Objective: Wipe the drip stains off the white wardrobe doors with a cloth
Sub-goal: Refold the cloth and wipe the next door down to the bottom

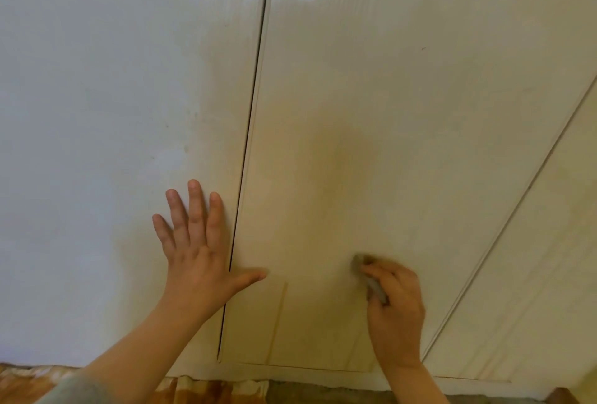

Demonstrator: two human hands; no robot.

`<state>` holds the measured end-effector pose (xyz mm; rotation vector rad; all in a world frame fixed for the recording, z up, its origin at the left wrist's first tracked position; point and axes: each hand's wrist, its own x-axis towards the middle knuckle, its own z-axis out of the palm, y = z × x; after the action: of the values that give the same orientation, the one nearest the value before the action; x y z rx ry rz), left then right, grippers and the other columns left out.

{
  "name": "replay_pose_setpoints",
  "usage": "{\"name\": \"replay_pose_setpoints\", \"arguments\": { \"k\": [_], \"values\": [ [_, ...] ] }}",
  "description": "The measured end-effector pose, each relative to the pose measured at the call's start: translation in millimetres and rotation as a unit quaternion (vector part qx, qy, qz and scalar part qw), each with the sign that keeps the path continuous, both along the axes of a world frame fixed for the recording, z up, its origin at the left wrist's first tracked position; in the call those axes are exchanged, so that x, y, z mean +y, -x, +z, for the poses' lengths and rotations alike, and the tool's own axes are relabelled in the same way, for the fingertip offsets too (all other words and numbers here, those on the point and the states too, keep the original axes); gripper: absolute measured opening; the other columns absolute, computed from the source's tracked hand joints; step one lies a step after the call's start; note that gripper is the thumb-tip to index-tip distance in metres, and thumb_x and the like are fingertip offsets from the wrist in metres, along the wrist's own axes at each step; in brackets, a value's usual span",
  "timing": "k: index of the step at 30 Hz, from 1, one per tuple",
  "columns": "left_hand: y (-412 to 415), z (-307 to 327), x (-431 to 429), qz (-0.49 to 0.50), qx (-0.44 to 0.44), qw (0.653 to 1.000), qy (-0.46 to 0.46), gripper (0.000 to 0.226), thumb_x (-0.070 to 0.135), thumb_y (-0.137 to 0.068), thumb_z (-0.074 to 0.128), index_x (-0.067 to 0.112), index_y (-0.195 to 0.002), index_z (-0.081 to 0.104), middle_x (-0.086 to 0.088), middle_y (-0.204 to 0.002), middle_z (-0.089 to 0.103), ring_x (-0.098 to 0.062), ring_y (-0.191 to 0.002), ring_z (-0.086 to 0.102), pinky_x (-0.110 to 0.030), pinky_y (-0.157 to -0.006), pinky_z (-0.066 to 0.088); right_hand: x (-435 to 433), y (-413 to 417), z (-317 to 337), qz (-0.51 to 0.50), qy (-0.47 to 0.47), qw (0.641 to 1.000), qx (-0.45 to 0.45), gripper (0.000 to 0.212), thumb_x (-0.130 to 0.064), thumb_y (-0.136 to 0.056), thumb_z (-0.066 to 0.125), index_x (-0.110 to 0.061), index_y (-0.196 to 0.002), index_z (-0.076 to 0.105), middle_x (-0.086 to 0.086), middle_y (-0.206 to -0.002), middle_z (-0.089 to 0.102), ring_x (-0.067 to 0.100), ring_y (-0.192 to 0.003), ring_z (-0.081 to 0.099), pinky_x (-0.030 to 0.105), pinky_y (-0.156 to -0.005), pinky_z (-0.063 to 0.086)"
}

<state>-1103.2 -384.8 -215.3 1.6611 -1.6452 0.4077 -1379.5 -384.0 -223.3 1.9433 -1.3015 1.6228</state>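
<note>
a person's left hand (197, 255) lies flat on the white wardrobe doors (323, 113) beside the seam, its grip open and fingers spread. low on the middle door, the right hand (395, 310) has its grip closed around a small grey cloth (358, 263) pressed to the panel. a faint drip streak (278, 316) runs to its left, likely best wiped firmly along its length.
</note>
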Motion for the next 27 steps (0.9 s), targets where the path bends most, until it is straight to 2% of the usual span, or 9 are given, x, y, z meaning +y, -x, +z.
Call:
{"name": "replay_pose_setpoints", "arguments": {
  "k": [5,7,9,11,15,18,22,25,27],
  "values": [
    [3,0,-1,0.000,0.007,1.000,-0.004,0.138,0.089,-0.057,0.042,0.009,-0.156,-0.011,-0.019,-0.161,-0.021,-0.045,-0.147,-0.019,-0.062,-0.114,-0.014,-19,18,59,-0.064,0.082,0.991,-0.081,0.036,0.014,-0.070,0.054,-0.002,-0.097,0.072,0.010,-0.103,0.065,0.025,-0.103,0.055,0.011,-0.096,0.037],
    [3,1,-2,-0.002,0.007,1.000,-0.005,0.139,0.089,-0.056,0.042,0.010,-0.156,-0.012,-0.018,-0.161,-0.022,-0.045,-0.146,-0.020,-0.060,-0.114,-0.016,-27,18,52,-0.068,0.071,0.992,-0.074,0.033,0.011,-0.072,0.051,-0.001,-0.094,0.071,0.011,-0.102,0.065,0.024,-0.103,0.053,0.010,-0.095,0.036],
    [2,1,-3,-0.003,0.007,1.000,-0.005,0.139,0.090,-0.056,0.042,0.010,-0.156,-0.012,-0.018,-0.161,-0.023,-0.045,-0.146,-0.020,-0.059,-0.114,-0.018,-27,19,23,-0.068,0.052,0.995,-0.042,0.030,0.006,-0.074,0.047,-0.002,-0.090,0.071,0.009,-0.099,0.063,0.023,-0.103,0.051,0.018,-0.093,0.040],
    [3,1,-3,-0.003,0.007,1.000,-0.008,0.139,0.090,-0.056,0.042,0.009,-0.156,-0.012,-0.019,-0.161,-0.022,-0.045,-0.146,-0.020,-0.059,-0.114,-0.018,-22,26,-14,-0.060,0.004,0.998,-0.002,0.027,0.011,-0.074,0.053,-0.004,-0.087,0.071,0.005,-0.097,0.062,0.022,-0.100,0.052,0.021,-0.092,0.041],
    [4,1,-3,-0.001,0.007,1.000,-0.007,0.138,0.089,-0.057,0.042,0.009,-0.155,-0.013,-0.019,-0.161,-0.023,-0.045,-0.146,-0.021,-0.059,-0.114,-0.018,-7,45,-52,-0.029,-0.101,0.993,0.061,0.043,0.026,-0.061,0.074,-0.011,-0.084,0.073,-0.010,-0.096,0.058,0.008,-0.095,0.049,0.005,-0.093,0.034],
    [5,0,-3,-0.004,0.009,1.000,-0.011,0.138,0.089,-0.058,0.041,0.008,-0.155,-0.013,-0.020,-0.161,-0.023,-0.045,-0.146,-0.022,-0.064,-0.113,-0.014,-4,48,-27,-0.054,-0.076,0.996,0.004,0.033,0.015,-0.073,0.071,-0.011,-0.092,0.074,-0.006,-0.101,0.061,0.016,-0.100,0.054,0.006,-0.093,0.035],
    [11,-1,-3,0.000,0.019,1.000,-0.025,0.141,0.090,-0.056,0.039,0.004,-0.155,-0.012,-0.023,-0.160,-0.022,-0.047,-0.145,-0.022,-0.071,-0.112,-0.007,-17,55,24,-0.110,0.025,0.987,-0.111,0.032,0.004,-0.072,0.053,-0.005,-0.097,0.071,0.010,-0.104,0.066,0.028,-0.102,0.057,0.025,-0.089,0.042],
    [15,-1,-4,0.007,0.023,0.999,-0.037,0.144,0.092,-0.054,0.039,0.001,-0.154,-0.012,-0.024,-0.160,-0.022,-0.049,-0.144,-0.022,-0.074,-0.111,-0.004,-29,60,22,-0.120,0.027,0.986,-0.110,0.033,0.007,-0.070,0.051,-0.003,-0.095,0.069,0.012,-0.103,0.065,0.029,-0.101,0.055,0.032,-0.086,0.044],
    [13,-2,-5,0.007,0.022,0.999,-0.041,0.146,0.092,-0.053,0.040,0.002,-0.154,-0.014,-0.023,-0.159,-0.024,-0.048,-0.144,-0.023,-0.074,-0.111,-0.004,-28,61,-1,-0.119,0.008,0.990,-0.077,0.030,0.008,-0.068,0.050,-0.003,-0.090,0.068,0.010,-0.099,0.064,0.027,-0.099,0.052,0.028,-0.086,0.041]
  ]
}}
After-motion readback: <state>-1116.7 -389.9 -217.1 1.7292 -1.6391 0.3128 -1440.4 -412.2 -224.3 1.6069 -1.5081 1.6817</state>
